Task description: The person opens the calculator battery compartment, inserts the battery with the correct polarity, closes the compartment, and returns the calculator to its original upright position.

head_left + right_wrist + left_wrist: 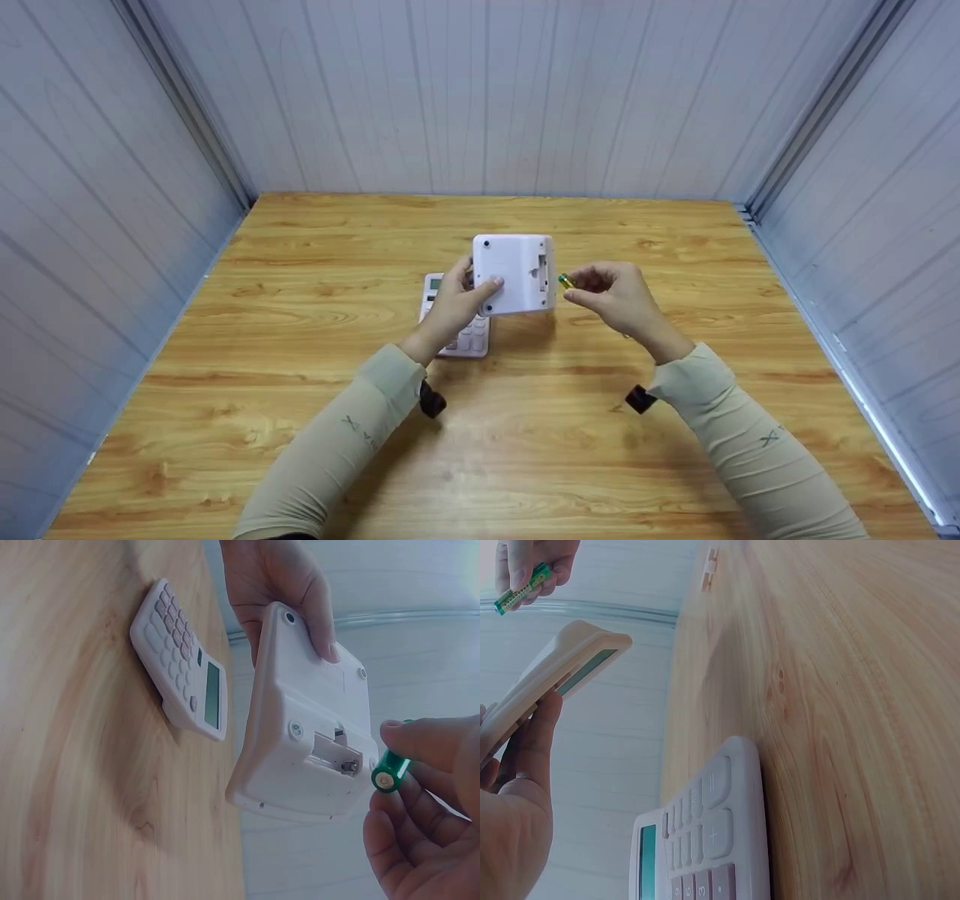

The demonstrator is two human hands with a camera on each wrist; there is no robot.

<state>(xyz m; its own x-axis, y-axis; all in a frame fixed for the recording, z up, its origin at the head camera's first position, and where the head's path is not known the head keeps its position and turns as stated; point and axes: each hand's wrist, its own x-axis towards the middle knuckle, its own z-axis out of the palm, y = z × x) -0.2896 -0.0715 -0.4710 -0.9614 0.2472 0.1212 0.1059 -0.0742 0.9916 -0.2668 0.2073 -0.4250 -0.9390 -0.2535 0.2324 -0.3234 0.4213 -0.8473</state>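
Note:
My left hand (452, 304) grips a pale calculator (517, 274) by one side, thumb across its back, holding it above the table. Its back faces up, and the battery slot (335, 754) stands uncovered, with a metal contact showing inside. Just to the right, my right hand (619, 296) pinches a green and gold battery (390, 770) between thumb and fingers. The battery is close to the slot but apart from it. A second pale calculator (720, 821) lies face up on the table, partly hidden beneath the left hand and the held calculator in the head view.
A small pale piece (709, 570), perhaps a battery cover, lies on the wooden table (337, 240). Pale panel walls (487, 97) enclose the table at the back and both sides. A dark wrist camera (432, 400) sits under the left sleeve, another (640, 399) by the right.

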